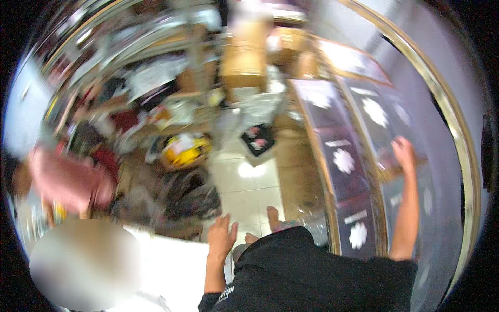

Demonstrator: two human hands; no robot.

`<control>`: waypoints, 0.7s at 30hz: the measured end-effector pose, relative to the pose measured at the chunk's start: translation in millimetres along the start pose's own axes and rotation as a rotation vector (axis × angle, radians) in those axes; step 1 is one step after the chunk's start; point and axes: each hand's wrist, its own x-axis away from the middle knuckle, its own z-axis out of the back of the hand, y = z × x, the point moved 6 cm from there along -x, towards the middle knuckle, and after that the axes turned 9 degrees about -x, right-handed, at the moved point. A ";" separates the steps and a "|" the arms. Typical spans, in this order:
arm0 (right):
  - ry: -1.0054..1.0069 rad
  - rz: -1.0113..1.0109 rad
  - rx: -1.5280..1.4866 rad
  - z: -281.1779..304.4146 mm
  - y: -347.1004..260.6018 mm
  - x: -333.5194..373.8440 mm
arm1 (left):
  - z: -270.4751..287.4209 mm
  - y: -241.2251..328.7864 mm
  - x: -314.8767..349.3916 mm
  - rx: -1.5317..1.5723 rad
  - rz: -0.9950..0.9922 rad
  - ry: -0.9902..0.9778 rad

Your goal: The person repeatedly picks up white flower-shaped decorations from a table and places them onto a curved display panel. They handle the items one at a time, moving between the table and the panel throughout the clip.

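My left hand (222, 236) hangs in the air over the tiled floor, beside a white tabletop (169, 257). Its fingers are spread with nothing in them. My right arm reaches out to the right, where my right hand (404, 152) is at a row of dark, flat packages (382, 127) with white flower-shaped marks. Motion blur smears its fingers, so I cannot make out whether they grip a package or only touch it. A second row of similar dark packages (344, 161) stands closer to me, in brown cardboard boxes.
A black package (258, 140) lies on the tiled floor (249, 182). Stacked cardboard boxes (243, 57) stand ahead. On the left are cluttered shelves, a yellow bundle (187, 151), dark plastic bags (189, 195) and a person in pink (67, 179).
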 end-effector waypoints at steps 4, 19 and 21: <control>-0.060 0.237 -0.383 -15.3 -26.4 -35.1 | 17.4 -8.0 16.9 0.027 0.089 0.024; -1.494 0.354 -0.548 -480.2 -326.9 107.4 | 30.9 -72.0 164.4 -0.257 0.965 0.540; -1.727 0.436 -0.595 -558.1 -279.5 150.4 | 26.4 -72.3 177.2 -0.350 1.095 0.547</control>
